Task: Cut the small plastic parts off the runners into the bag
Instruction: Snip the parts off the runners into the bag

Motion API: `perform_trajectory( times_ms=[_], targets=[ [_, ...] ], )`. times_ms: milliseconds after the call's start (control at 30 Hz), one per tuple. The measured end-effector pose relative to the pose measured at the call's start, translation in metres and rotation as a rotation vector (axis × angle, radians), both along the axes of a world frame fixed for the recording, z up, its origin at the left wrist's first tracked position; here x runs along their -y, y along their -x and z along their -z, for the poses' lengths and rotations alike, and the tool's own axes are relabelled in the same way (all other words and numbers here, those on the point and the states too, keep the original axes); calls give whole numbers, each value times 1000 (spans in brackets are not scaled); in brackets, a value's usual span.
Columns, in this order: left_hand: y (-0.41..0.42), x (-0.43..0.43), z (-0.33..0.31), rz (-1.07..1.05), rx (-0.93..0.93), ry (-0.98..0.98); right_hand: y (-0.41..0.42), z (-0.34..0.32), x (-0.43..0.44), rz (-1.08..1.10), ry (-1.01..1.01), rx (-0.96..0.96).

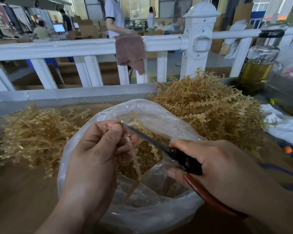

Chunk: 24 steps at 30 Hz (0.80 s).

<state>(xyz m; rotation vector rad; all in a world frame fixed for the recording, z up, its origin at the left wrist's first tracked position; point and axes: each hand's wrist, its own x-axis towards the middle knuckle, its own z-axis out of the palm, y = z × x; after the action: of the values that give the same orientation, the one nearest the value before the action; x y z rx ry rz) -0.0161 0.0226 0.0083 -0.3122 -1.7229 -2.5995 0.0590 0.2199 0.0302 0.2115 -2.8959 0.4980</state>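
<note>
From the head camera, the left hand (95,149) pinches a tan plastic runner (134,159) near its top end, thumb pressed against curled fingers. The runner's stem hangs down from the pinch into the mouth of the clear plastic bag (142,210). The right hand (213,162) is curled round the handles of the scissors (149,138), black at the pivot with a reddish-brown loop trailing under the palm. The blades reach up and left from that grip, and their tip meets the runner right at the left thumb. The blades look nearly together; whether they are fully shut I cannot tell.

Directly beneath both grips, the bag holds a heap of small cut parts (149,159), the same tan colour. Left of the left hand's pinch, a pile of runners (32,135) lies on the brown table (20,191). Beyond the scissor hand, up and to the right, sits a taller tangled pile (206,107) with small parts on its branches. Farther behind that hand stands a glass bottle (259,68) of yellowish liquid. Beyond both hands, a brown cloth (130,51) hangs over a white railing (57,48).
</note>
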Motion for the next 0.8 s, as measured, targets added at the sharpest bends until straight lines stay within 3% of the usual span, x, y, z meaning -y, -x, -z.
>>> perform_trajectory(
  times_ms=[800],
  targets=[
    [-3,-5,1,13,16,-69,-2,-4,5,-53,110,-19]
  ],
)
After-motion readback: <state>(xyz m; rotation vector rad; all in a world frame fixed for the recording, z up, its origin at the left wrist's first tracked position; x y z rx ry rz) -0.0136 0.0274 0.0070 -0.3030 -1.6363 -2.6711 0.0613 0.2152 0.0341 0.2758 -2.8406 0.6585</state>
